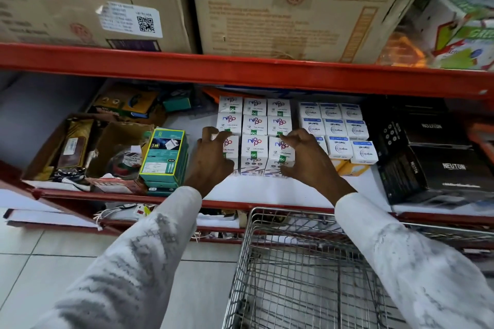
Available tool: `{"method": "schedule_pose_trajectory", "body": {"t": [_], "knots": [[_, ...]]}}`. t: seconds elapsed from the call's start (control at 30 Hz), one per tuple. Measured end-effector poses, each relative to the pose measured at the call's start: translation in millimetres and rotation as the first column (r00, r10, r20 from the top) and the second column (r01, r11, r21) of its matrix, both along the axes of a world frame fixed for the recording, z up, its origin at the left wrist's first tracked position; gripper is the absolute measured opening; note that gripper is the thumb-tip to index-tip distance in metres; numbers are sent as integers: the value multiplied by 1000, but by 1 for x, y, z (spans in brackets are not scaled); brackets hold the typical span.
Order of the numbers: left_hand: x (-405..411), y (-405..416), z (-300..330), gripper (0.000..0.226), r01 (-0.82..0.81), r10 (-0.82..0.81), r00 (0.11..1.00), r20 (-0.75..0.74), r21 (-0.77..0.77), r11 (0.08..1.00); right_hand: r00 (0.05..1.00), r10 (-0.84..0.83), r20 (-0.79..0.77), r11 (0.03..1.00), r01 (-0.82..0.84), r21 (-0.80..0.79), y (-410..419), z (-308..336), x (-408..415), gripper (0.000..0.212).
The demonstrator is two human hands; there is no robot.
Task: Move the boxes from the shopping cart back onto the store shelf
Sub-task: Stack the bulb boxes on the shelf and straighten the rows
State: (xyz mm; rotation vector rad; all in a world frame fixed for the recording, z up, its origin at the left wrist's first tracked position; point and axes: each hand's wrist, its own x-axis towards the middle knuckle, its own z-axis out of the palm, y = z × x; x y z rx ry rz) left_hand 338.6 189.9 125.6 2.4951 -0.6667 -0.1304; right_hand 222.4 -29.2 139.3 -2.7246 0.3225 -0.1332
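Several white Nippo boxes stand in a three-wide block on the white shelf board, under the red upper shelf beam. My left hand rests its spread fingers on the front left box of the block. My right hand presses its fingers against the front right box. Neither hand lifts a box; both touch the front row from the sides. The wire shopping cart stands below my right arm, and no boxes show in the visible part of its basket.
White Wipro boxes sit right of the block, black Neuton boxes further right. A green charger box stack and open cartons of clutter lie left. Large cardboard cartons fill the upper shelf.
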Motion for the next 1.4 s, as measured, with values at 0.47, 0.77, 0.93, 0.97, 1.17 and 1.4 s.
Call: {"method": "schedule_pose_trajectory", "body": {"t": [0.47, 0.77, 0.93, 0.97, 1.17, 1.4], "knots": [[-17, 11, -18, 62, -745, 138, 525, -840, -374, 552, 623, -661, -419, -85, 492, 867, 47, -34, -29, 36], [-5, 2, -33, 39, -753, 82, 519, -851, -409, 516, 630, -701, -335, -53, 422, 905, 36, -56, -1, 35], [-2, -1, -38, 35, -755, 71, 516, -854, -414, 509, 640, -688, -342, -107, 376, 920, 36, -55, 3, 50], [-2, -2, -38, 36, -758, 67, 512, -856, -414, 505, 640, -689, -340, -111, 371, 922, 35, -56, 4, 48], [-2, -2, -41, 37, -744, 52, 529, -847, -433, 509, 632, -689, -354, -121, 381, 916, 33, -54, 10, 47], [-9, -3, -39, 40, -746, 71, 529, -845, -423, 514, 670, -651, -357, -129, 366, 922, 32, -52, 4, 49]]}}
